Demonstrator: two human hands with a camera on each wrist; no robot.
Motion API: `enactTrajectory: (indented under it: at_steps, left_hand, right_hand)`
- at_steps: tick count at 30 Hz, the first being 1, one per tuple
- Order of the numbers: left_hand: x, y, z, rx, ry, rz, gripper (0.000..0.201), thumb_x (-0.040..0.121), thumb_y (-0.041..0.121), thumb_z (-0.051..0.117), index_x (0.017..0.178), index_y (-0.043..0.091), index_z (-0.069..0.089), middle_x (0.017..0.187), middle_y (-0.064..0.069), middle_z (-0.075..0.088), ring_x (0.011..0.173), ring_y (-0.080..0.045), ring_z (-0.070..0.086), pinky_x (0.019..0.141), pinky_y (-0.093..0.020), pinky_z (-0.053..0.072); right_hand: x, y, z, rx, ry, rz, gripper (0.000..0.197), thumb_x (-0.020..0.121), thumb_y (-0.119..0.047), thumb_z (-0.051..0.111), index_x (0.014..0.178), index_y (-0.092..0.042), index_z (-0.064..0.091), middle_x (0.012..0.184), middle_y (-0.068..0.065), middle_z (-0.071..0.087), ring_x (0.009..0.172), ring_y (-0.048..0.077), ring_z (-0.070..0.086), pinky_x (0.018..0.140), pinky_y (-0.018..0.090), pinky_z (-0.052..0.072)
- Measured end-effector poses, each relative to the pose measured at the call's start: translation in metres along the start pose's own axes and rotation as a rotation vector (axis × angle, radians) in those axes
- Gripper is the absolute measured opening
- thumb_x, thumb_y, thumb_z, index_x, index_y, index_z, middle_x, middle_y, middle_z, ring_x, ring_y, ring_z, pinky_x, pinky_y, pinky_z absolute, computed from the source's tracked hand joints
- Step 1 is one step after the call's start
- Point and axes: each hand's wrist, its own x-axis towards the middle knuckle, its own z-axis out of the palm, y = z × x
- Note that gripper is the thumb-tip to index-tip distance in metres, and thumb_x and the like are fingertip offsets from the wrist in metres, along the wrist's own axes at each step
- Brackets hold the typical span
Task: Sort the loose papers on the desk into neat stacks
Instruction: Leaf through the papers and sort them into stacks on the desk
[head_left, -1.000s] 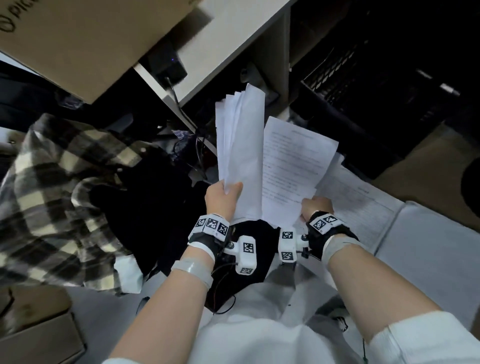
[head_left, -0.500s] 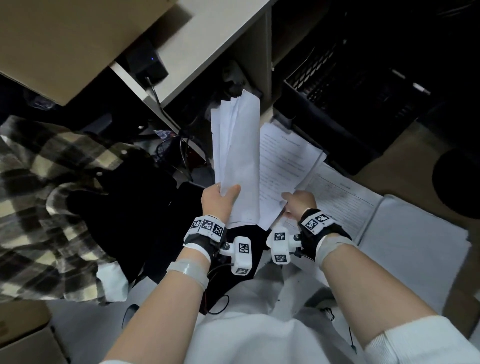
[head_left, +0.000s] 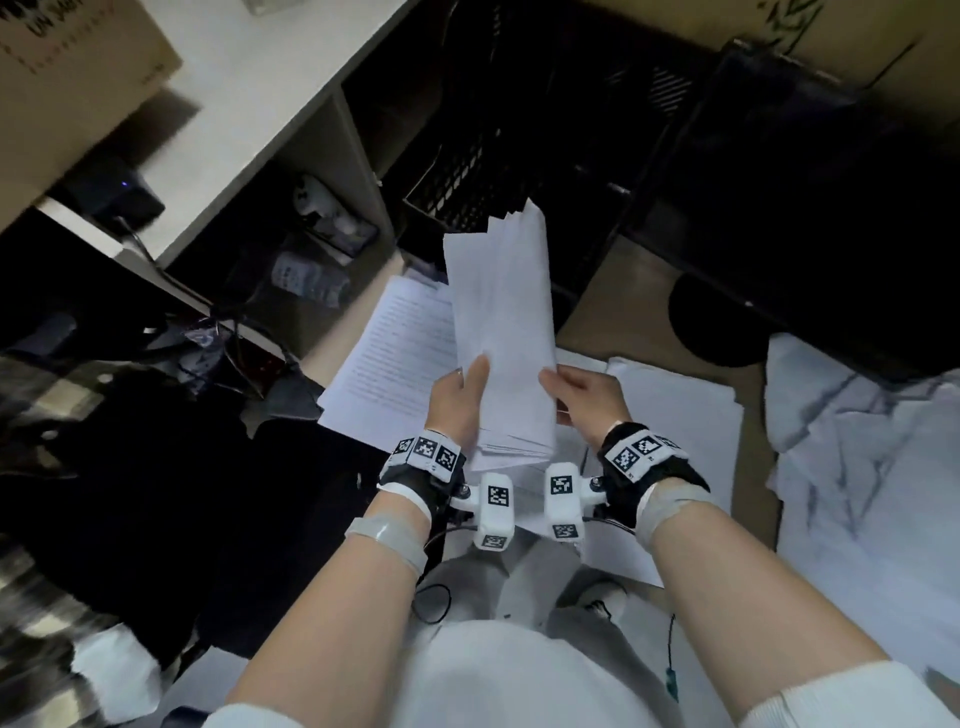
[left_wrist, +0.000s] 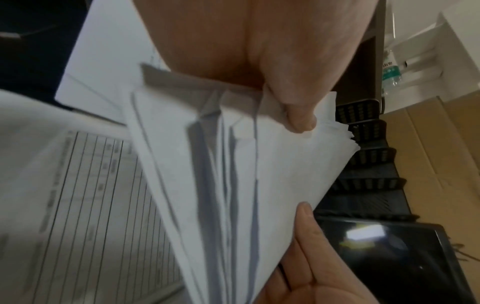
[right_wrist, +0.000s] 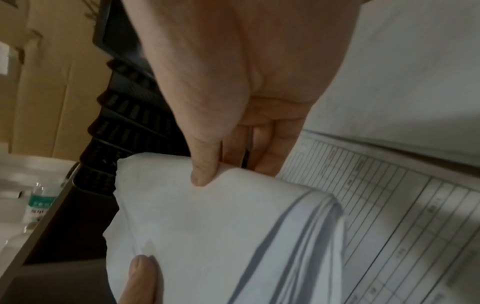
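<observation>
Papers upright — left hand and right hand pinching opposite edges.

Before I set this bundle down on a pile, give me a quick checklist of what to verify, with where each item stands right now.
1. Left hand grips the bundle of papers: ok, thumb on the front.
2. Right hand also holds it: ok, thumb pinching the right edge.
3. Bundle edges squared: not ok, the sheets fan apart at the top and at the near end in the left wrist view.
4. Bundle clear of the piles: ok, held up above them.
5. Landing piles in view: ok, the printed text sheet lies to the left, the lined form beneath.
6. Which pile matches: cannot tell, the bundle's front is blank.
</observation>
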Motion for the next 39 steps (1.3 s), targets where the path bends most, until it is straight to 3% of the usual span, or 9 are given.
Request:
enactTrajectory:
  at_steps: [4,7,11,15,19,22,27,32,39]
  left_hand:
    - [-0.013,-0.003,0.028,-0.090,-0.097,-0.118,0.042,0.099,0.033,0.059,0.110,-0.007,0.068,0.100,-0.017,0.073,0.079,-0.026,0.072,0.063,-0.023,0.057]
    - [-0.022,-0.007,0.049,-0.071,-0.137,-0.127,0.039,0.089,0.040,0.063,0.099,0.003,0.072,0.100,-0.017,0.075,0.094,-0.032,0.072,0.088,-0.040,0.057]
    - [-0.047,-0.007,0.082,0.032,-0.198,-0.096,0.041,0.098,0.041,0.057,0.083,0.004,0.066,0.057,-0.006,0.063,0.040,-0.014,0.056,0.038,-0.019,0.039]
    - [-0.065,-0.013,0.108,-0.054,-0.271,-0.118,0.031,0.097,0.028,0.064,0.111,0.001,0.068,0.094,-0.011,0.077,0.073,-0.016,0.072,0.054,-0.018,0.054]
    - [-0.084,-0.024,0.130,-0.017,-0.241,-0.113,0.027,0.090,0.021,0.073,0.106,-0.001,0.069,0.091,-0.015,0.076,0.073,-0.021,0.074,0.057,-0.025,0.056]
    - [-0.097,-0.027,0.144,0.062,-0.197,-0.080,0.043,0.091,0.038,0.071,0.095,-0.004,0.064,0.067,-0.016,0.059,0.042,-0.025,0.053,0.045,-0.024,0.048]
    - [-0.092,-0.048,0.156,-0.057,-0.158,-0.117,0.087,0.067,0.080,0.068,0.106,0.002,0.063,0.098,-0.015,0.062,0.081,-0.039,0.062,0.077,-0.053,0.050]
    - [-0.099,-0.028,0.157,-0.087,-0.104,-0.154,0.055,0.097,0.054,0.051,0.101,0.002,0.069,0.105,-0.025,0.072,0.099,-0.041,0.070,0.094,-0.054,0.054]
    - [-0.086,-0.021,0.148,-0.141,-0.175,-0.153,0.032,0.097,0.024,0.060,0.107,-0.006,0.066,0.109,-0.031,0.069,0.103,-0.048,0.067,0.094,-0.056,0.054]
  right_hand:
    - [-0.012,0.010,-0.032,0.058,0.067,0.004,0.018,0.097,-0.016,0.060,0.111,-0.013,0.071,0.091,0.002,0.071,0.073,0.011,0.066,0.063,0.020,0.056]
    - [-0.019,0.020,-0.054,0.007,0.088,-0.074,0.034,0.093,-0.009,0.060,0.115,-0.035,0.066,0.101,-0.008,0.072,0.092,0.013,0.068,0.088,0.036,0.057]
    - [-0.035,0.022,-0.081,-0.125,-0.032,-0.159,0.059,0.085,-0.013,0.069,0.138,-0.032,0.052,0.120,-0.015,0.066,0.107,0.007,0.064,0.103,0.040,0.050]
    - [-0.053,0.024,-0.109,-0.171,-0.239,-0.157,0.096,0.073,-0.028,0.086,0.151,-0.029,0.030,0.134,-0.010,0.059,0.115,0.005,0.061,0.102,0.032,0.050]
    - [-0.057,0.039,-0.138,-0.294,-0.271,-0.114,0.128,0.057,-0.047,0.090,0.157,-0.036,0.010,0.151,-0.012,0.041,0.131,0.008,0.049,0.110,0.035,0.043]
    - [-0.057,0.048,-0.155,-0.334,-0.231,-0.133,0.118,0.062,-0.040,0.086,0.156,-0.033,0.016,0.151,-0.011,0.042,0.129,0.009,0.050,0.109,0.036,0.044]
    - [-0.055,0.055,-0.171,-0.321,-0.156,-0.184,0.101,0.064,-0.046,0.080,0.152,-0.032,0.032,0.141,-0.012,0.055,0.121,0.008,0.059,0.104,0.039,0.049]
    - [-0.056,0.051,-0.171,-0.207,-0.104,-0.228,0.066,0.078,-0.027,0.076,0.140,-0.029,0.053,0.123,-0.013,0.068,0.109,0.006,0.066,0.100,0.037,0.052]
    - [-0.051,0.040,-0.158,-0.084,0.072,-0.234,0.023,0.083,-0.014,0.076,0.103,-0.022,0.072,0.099,-0.006,0.075,0.093,0.011,0.072,0.092,0.036,0.056]
